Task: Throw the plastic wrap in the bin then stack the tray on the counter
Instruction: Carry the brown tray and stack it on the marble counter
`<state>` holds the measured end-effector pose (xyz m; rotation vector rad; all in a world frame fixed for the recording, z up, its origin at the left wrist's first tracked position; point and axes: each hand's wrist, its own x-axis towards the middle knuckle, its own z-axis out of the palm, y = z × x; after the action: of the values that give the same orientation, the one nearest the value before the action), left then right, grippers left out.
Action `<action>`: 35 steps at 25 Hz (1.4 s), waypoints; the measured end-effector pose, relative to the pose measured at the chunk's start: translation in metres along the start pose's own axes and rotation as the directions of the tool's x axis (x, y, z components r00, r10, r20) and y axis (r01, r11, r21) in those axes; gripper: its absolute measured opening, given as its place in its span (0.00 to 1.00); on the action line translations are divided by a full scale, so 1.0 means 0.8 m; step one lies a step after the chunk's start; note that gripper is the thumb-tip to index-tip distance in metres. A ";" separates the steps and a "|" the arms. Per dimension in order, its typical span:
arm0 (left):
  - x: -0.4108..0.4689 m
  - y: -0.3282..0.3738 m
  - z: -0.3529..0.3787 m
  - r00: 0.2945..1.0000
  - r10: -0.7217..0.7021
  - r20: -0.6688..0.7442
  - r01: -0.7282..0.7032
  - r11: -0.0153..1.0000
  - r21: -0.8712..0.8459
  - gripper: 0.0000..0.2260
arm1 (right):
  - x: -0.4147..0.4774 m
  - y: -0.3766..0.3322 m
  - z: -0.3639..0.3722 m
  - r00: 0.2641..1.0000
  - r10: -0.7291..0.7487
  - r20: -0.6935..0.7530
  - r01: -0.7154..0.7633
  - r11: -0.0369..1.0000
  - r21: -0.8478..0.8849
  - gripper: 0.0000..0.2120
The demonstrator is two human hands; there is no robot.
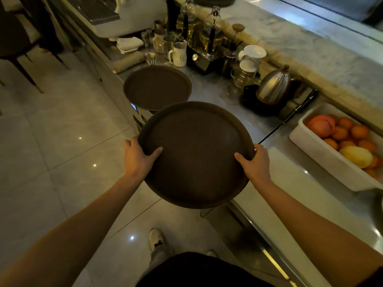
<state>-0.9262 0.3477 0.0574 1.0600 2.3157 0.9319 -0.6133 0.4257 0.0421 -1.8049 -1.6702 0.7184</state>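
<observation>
Steel counter, two round trays, one tray resting, left hand and right hand gripping second tray

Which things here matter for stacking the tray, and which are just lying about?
In the job: held tray, left hand, right hand, counter tray, counter.

Lying about: kettle, fruit tub, white jug, folded cloth.

Both hands outstretched, gripping.
</observation>
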 end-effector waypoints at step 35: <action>0.239 0.054 0.138 0.893 -0.067 0.445 -0.101 0.934 0.343 0.35 | 0.171 0.066 0.089 0.916 0.359 0.180 -0.307 0.915 -0.264 0.33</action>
<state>-0.9557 0.5618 -0.0061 1.2815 2.1133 0.2183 -0.6178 0.5625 -0.0461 -2.2863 -1.6571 0.9384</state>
